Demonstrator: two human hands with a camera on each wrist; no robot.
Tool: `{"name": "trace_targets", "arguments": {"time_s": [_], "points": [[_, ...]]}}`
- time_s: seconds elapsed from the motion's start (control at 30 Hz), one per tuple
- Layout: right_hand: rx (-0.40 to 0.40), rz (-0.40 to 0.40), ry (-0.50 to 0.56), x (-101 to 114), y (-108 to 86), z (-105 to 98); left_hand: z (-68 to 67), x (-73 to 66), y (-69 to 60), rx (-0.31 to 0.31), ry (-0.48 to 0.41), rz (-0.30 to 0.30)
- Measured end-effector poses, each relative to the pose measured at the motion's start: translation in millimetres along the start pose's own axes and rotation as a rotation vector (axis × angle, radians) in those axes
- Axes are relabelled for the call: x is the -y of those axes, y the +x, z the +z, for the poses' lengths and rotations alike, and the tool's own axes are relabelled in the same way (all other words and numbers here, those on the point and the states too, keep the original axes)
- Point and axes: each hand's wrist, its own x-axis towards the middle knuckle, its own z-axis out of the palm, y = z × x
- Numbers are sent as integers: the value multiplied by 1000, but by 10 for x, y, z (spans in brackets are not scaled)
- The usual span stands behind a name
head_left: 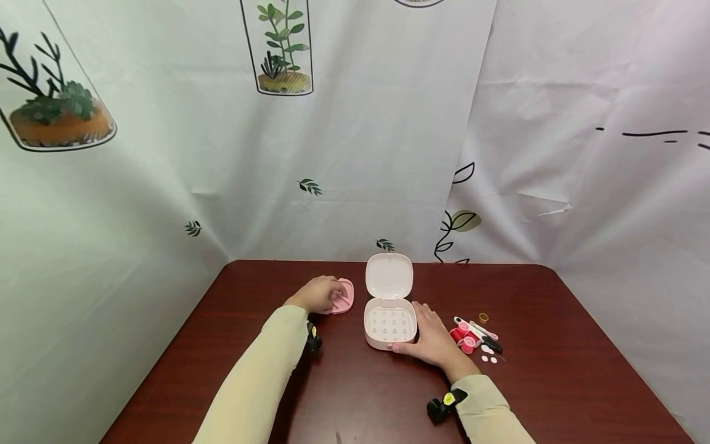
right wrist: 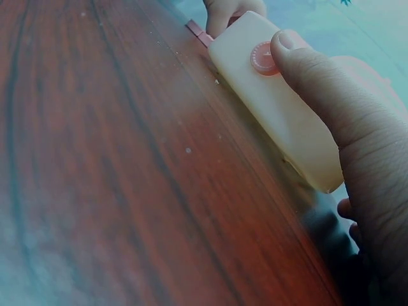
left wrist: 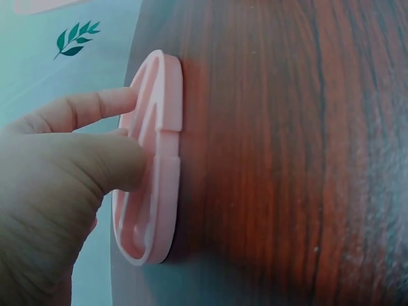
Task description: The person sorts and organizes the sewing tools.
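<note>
Left hand (head_left: pixel 316 293) over pink tray (head_left: pixel 347 295), right hand (head_left: pixel 435 336) gripping open box (head_left: pixel 379 345).

Tray lies flat on the far part of the desk (head_left: pixel 377 401), just left of the box; left fingers and thumb reach inside it from the left, finger and thumb tips apart, can't tell if they pinch the divider. Right hand clamped round the box's near right corner, thumb by the round button (right wrist: pixel 264 58), probably to steady it. Box directly left of that hand; lid (head_left: pixel 389 275) stands up on the far side, leaving the pegged interior exposed. Spools (head_left: pixel 468 345) well right, presumably parked within reach.
</note>
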Motion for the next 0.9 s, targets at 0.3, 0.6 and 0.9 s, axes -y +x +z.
{"name": "trace_targets", "arguments": {"time_s": [0.3, 0.6, 0.9], "points": [[-7, -8, -12, -10, 12, 13, -8, -65, -5, -114, -223, -74], [-7, 25, 12, -17, -3, -9, 57, -452, -119, -100, -485, -104], [-38, 15, 80, -18, -6, 6, 289, -762, -200, -30, -364, -99]]}}
